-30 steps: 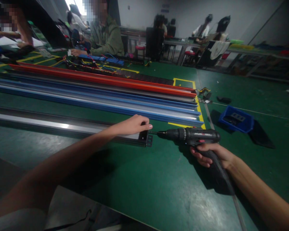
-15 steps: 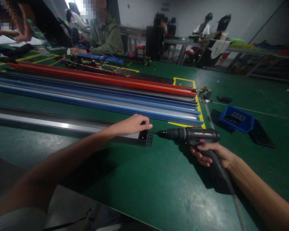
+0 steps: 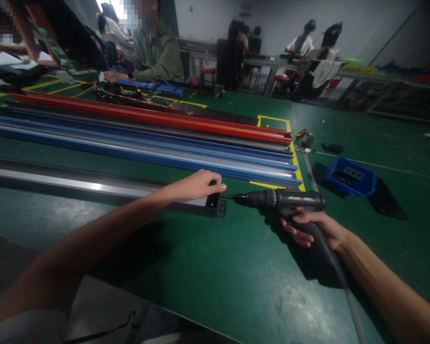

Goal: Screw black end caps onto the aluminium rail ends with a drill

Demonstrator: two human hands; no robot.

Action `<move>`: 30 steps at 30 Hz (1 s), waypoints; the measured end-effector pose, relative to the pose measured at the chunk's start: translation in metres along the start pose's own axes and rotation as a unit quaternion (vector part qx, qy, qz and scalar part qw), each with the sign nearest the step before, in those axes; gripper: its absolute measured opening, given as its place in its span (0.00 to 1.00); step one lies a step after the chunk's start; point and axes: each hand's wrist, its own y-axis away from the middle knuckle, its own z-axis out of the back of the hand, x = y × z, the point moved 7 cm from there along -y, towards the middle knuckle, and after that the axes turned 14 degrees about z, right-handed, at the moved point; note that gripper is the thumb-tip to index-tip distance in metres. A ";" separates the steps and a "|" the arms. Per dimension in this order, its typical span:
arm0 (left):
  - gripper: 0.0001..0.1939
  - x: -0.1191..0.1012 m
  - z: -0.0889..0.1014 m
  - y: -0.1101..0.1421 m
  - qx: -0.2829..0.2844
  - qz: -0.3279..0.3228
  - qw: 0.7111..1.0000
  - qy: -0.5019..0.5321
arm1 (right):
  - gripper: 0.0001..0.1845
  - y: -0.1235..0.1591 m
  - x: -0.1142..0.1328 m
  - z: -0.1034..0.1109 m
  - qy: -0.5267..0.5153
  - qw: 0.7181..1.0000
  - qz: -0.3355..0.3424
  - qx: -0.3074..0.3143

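A long dark metal profile (image 3: 103, 187) with a pale inner strip lies across the left of the table. My left hand (image 3: 198, 185) is closed on its right end, thumb and fingers at the black end cap (image 3: 212, 200). A small slotted bracket (image 3: 222, 209) sticks out there. My right hand (image 3: 310, 227) is wrapped round the handle of a black power drill (image 3: 297, 201), which lies level and points left. The drill's bit (image 3: 228, 196) reaches the end cap beside my left fingertips; its very tip is hard to make out.
Behind the profile lie several blue rails (image 3: 200, 157) and an orange rail (image 3: 165, 113). A blue bin (image 3: 351, 177) with dark parts stands at the right, beside a dark flat piece (image 3: 390, 203). Across the table a person in a green jacket (image 3: 163, 55) sits near wired parts (image 3: 148, 87).
The drill and my right hand have shifted very slightly left. My left hand and the profile stay where they were.
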 end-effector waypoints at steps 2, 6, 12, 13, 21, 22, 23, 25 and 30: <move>0.24 0.000 0.000 0.000 -0.001 -0.001 1.000 -0.001 | 0.11 0.000 0.000 -0.001 0.002 1.000 -0.003 -0.005; 0.24 0.000 0.000 0.000 -0.002 0.000 1.000 -0.001 | 0.12 0.001 0.001 -0.003 -0.003 1.000 -0.007 -0.009; 0.24 0.000 0.000 0.000 0.000 -0.003 1.000 -0.001 | 0.12 0.002 -0.001 -0.001 -0.009 1.000 -0.011 -0.016; 0.24 0.001 0.000 -0.001 0.000 -0.002 1.000 -0.001 | 0.12 0.002 -0.001 0.000 -0.006 1.000 -0.011 -0.016; 0.24 0.000 0.000 0.000 0.000 0.001 1.000 -0.001 | 0.10 0.003 -0.001 0.001 0.005 1.000 -0.009 -0.018; 0.24 0.000 0.000 0.000 -0.002 -0.001 1.000 -0.001 | 0.10 0.003 -0.001 0.001 0.005 1.000 -0.010 -0.017; 0.23 0.000 0.000 0.000 -0.003 -0.002 1.000 0.000 | 0.10 0.003 -0.001 0.001 0.005 1.000 -0.010 -0.019; 0.24 0.000 0.000 0.000 -0.004 -0.003 1.000 0.002 | 0.10 0.004 -0.001 0.001 0.005 1.000 -0.010 -0.022; 0.24 0.001 0.000 0.000 -0.001 0.000 1.000 0.002 | 0.09 0.003 -0.001 0.000 -0.001 1.000 -0.009 -0.026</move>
